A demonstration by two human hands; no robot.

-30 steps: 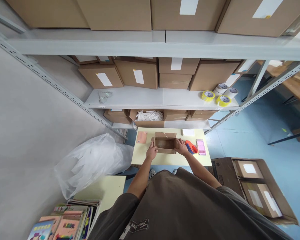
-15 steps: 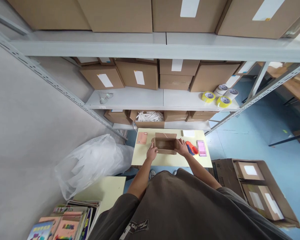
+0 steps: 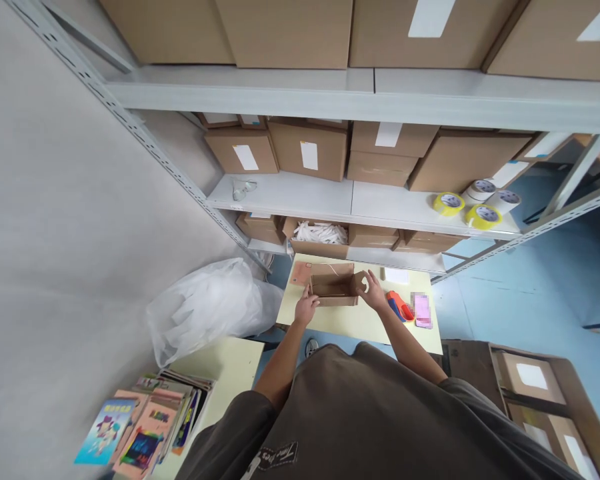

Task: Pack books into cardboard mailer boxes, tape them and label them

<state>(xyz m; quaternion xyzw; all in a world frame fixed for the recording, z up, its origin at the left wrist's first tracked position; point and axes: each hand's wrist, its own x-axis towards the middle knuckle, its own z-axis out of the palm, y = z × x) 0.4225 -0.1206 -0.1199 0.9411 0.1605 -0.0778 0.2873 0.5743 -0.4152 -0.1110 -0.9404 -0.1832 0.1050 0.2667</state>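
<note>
left hand (image 3: 306, 310) and right hand (image 3: 376, 295) in light grips at opposite ends of the cardboard box (image 3: 333, 288)

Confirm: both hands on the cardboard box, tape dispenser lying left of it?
Wrong side: the head view shows the tape dispenser lying right of the cardboard box, beyond the right hand. The left hand is on the box too.

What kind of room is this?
Probably a stockroom or packing room: metal shelves hold labelled cardboard boxes and rolls of tape, and the person's left hand and right hand are on a small box on a table.
</note>
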